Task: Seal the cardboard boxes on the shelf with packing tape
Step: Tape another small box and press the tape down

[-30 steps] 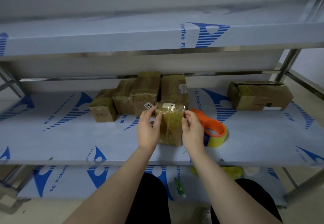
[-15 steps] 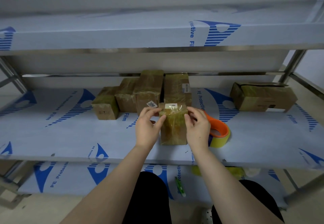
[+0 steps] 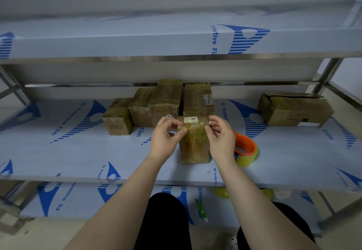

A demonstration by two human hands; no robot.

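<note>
Glossy tape (image 3: 193,128) pinched by left hand (image 3: 163,140), right hand (image 3: 221,138); rectangular cardboard box (image 3: 194,149).

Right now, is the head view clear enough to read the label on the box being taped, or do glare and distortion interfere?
Head view: the label reads 204, sharp; the cardboard box shows only soft tape sheen; head view's wide lens bows the upper shelf edge; light is dim, even.
</note>
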